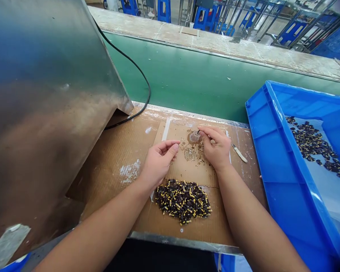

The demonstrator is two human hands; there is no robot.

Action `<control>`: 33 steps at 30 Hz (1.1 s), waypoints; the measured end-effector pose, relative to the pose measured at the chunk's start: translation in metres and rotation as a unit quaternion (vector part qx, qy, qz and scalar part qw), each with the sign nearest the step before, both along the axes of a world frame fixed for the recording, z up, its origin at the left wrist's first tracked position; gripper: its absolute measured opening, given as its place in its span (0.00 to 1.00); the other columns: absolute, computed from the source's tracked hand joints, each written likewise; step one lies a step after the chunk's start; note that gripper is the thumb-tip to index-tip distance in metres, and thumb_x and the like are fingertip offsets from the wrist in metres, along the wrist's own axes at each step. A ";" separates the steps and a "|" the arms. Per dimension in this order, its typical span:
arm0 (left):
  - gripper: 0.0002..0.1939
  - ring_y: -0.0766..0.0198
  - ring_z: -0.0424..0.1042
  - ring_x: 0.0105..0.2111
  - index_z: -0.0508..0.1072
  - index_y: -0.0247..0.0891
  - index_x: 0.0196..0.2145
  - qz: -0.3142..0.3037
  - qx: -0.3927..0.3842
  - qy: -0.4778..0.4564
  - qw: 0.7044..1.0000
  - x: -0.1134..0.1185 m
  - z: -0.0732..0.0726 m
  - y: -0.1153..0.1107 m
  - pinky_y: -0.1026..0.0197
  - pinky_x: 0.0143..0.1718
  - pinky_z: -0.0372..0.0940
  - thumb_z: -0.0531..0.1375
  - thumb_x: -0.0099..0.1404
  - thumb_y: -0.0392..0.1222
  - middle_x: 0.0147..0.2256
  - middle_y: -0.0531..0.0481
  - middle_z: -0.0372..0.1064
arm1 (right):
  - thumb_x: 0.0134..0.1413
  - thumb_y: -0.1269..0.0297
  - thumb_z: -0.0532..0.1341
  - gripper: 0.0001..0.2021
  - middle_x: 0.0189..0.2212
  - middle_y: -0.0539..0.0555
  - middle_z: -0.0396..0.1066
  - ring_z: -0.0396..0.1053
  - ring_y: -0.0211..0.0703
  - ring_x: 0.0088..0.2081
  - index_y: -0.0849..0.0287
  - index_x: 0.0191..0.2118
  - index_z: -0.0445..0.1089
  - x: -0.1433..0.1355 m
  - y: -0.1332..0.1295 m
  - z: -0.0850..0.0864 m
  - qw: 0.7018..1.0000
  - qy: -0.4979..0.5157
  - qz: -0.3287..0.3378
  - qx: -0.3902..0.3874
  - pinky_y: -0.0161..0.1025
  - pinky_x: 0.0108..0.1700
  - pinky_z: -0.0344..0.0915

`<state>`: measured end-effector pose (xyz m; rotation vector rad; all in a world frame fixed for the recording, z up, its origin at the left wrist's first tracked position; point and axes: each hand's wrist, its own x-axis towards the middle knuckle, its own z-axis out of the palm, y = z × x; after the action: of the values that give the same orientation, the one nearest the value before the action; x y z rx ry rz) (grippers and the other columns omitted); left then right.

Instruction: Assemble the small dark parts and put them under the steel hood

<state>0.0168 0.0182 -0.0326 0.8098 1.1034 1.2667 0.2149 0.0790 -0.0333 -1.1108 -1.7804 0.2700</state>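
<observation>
My right hand [217,145] pinches a tiny dark piece [198,132] between thumb and fingertips, over a small round clear patch [194,136] on the cardboard [184,170]. What the piece is exactly is too small to make out. To its left, my left hand [162,160] is closed, thumb pressed against the forefinger; anything between them is hidden. Just below the hands lies a heap of small black parts with yellow ends [184,200]. A ribbed, glue-like patch [190,153] marks the cardboard between my hands.
On the right stands a blue bin [289,181], with many small black and yellow parts [314,143] on a pale sheet inside. A white-handled tool [239,153] lies beside my right wrist. A large metal housing [45,94] and a black cable [138,70] occupy the left.
</observation>
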 end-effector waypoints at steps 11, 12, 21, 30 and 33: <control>0.13 0.69 0.65 0.30 0.81 0.38 0.42 -0.003 0.001 0.016 1.000 -0.002 0.002 -0.001 0.67 0.32 0.62 0.68 0.62 0.46 0.32 0.46 0.73 | 0.66 0.65 0.61 0.09 0.41 0.53 0.78 0.75 0.43 0.39 0.52 0.46 0.78 -0.001 -0.002 0.002 0.999 -0.006 -0.040 -0.003 0.41 0.39 0.72; 0.13 0.69 0.66 0.30 0.81 0.38 0.43 -0.003 0.001 0.015 1.000 -0.001 0.002 -0.001 0.67 0.31 0.62 0.68 0.62 0.46 0.32 0.46 0.73 | 0.65 0.64 0.61 0.08 0.40 0.52 0.78 0.74 0.42 0.37 0.53 0.45 0.78 -0.002 -0.003 0.002 0.998 -0.002 -0.057 -0.002 0.40 0.36 0.71; 0.13 0.65 0.71 0.32 0.80 0.34 0.42 0.010 -0.015 -0.062 0.998 0.001 0.002 -0.002 0.65 0.34 0.68 0.66 0.63 0.45 0.33 0.43 0.74 | 0.62 0.61 0.62 0.09 0.34 0.51 0.79 0.70 0.39 0.28 0.56 0.40 0.79 -0.002 -0.005 0.000 0.992 0.003 -0.127 -0.026 0.39 0.34 0.68; 0.11 0.67 0.70 0.33 0.80 0.32 0.44 0.044 -0.023 -0.097 0.994 -0.001 0.001 -0.001 0.66 0.36 0.67 0.65 0.65 0.39 0.36 0.41 0.73 | 0.60 0.61 0.63 0.09 0.33 0.52 0.79 0.72 0.40 0.29 0.57 0.38 0.79 0.002 -0.006 -0.002 0.991 0.027 -0.123 -0.039 0.40 0.35 0.70; 0.11 0.68 0.70 0.33 0.80 0.32 0.44 0.042 -0.027 -0.113 0.992 -0.002 0.002 -0.001 0.67 0.36 0.67 0.64 0.65 0.38 0.37 0.41 0.73 | 0.59 0.61 0.63 0.08 0.32 0.52 0.78 0.72 0.40 0.28 0.57 0.37 0.79 0.002 -0.006 -0.003 0.989 0.025 -0.136 -0.057 0.40 0.34 0.69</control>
<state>0.0148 0.0173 -0.0310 0.5687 0.9926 1.3567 0.2173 0.0726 -0.0367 -1.3999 -1.5628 0.2334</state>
